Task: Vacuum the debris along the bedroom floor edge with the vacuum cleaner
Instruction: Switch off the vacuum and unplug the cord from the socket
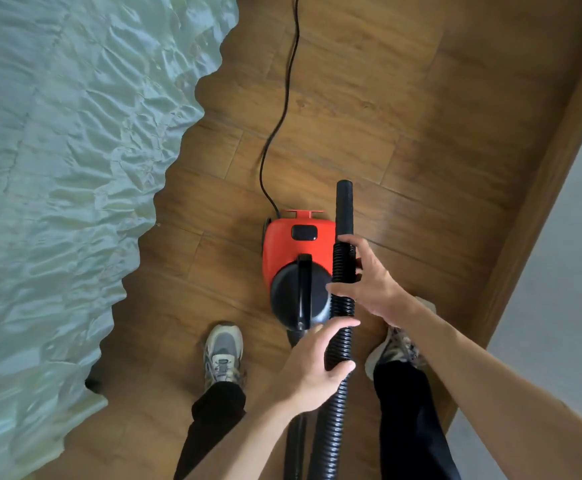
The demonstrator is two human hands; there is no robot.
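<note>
A rumpled pale green bed cover [75,168] fills the left side, its wavy edge hanging over the wooden floor [421,116]. On the right, a wooden skirting board [542,202] runs along a grey wall [577,271]. A black power cord [288,81] snakes in from the far side to the back of the red and black vacuum cleaner [282,247], which stands on the floor between bed and wall, just beyond the person's two shoes [223,355]. The ribbed black hose [338,410] rises just right of the cleaner and ends in a smooth black tube [344,206] pointing away. The left hand [310,372] grasps the hose nearer the person, thumb and fingers wrapped round it. The right hand [376,289] holds it farther along, forefinger and thumb curled over the ribs.
</note>
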